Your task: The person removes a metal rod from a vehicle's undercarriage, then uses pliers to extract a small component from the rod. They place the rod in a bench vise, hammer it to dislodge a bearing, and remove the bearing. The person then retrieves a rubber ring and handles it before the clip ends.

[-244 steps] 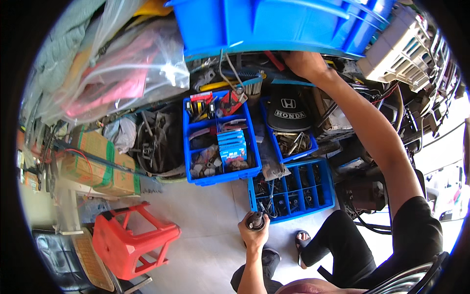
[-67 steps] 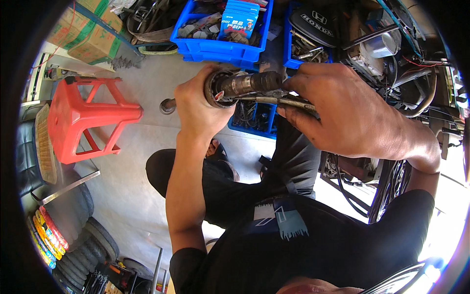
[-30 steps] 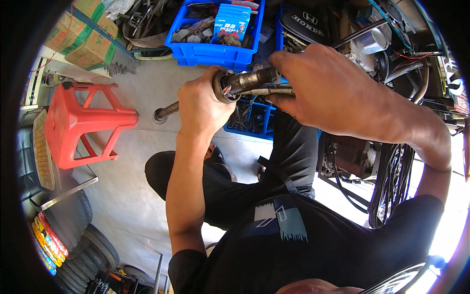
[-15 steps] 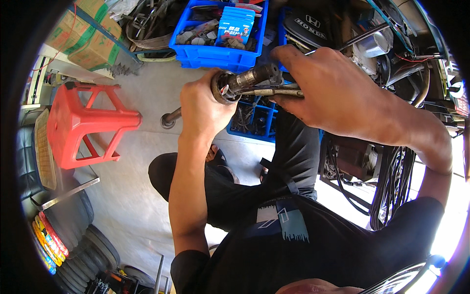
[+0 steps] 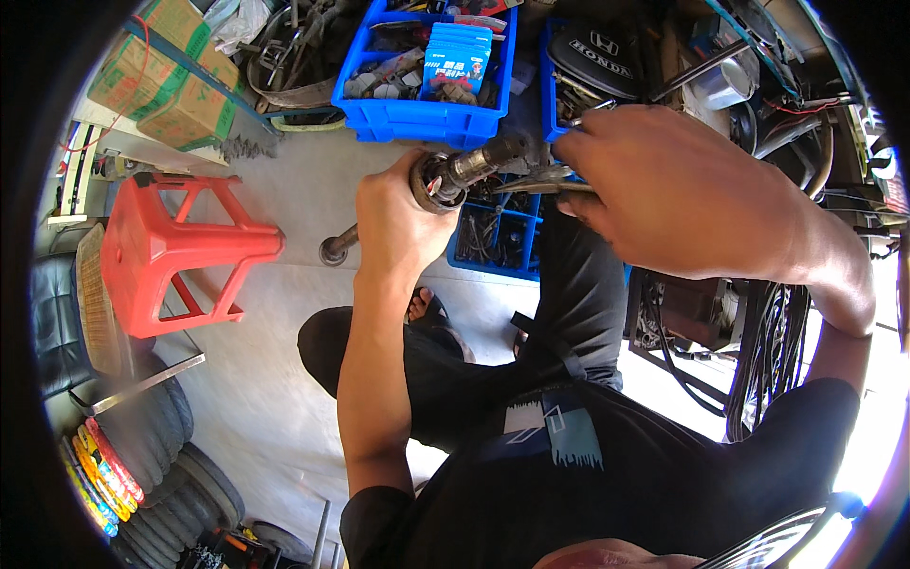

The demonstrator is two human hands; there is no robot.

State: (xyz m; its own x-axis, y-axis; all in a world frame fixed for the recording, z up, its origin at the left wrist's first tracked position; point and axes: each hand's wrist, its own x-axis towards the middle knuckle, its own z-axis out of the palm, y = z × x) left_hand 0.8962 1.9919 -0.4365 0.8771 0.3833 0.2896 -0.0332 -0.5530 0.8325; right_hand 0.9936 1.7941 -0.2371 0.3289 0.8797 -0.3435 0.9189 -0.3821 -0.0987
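Two hands: left hand, right hand. One metal shaft between them. One red stool left of the left hand. Three blue bins beyond both.

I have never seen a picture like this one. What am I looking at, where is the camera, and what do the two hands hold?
There is no machine here: the camera sits on a person's head and looks down, so the round picture bends at its rim. The left hand grips a long metal shaft with a thick round end. The right hand holds pliers against that end. Below are the person's dark trousers and a concrete floor. On the floor stand a red plastic stool and blue trays full of small parts.
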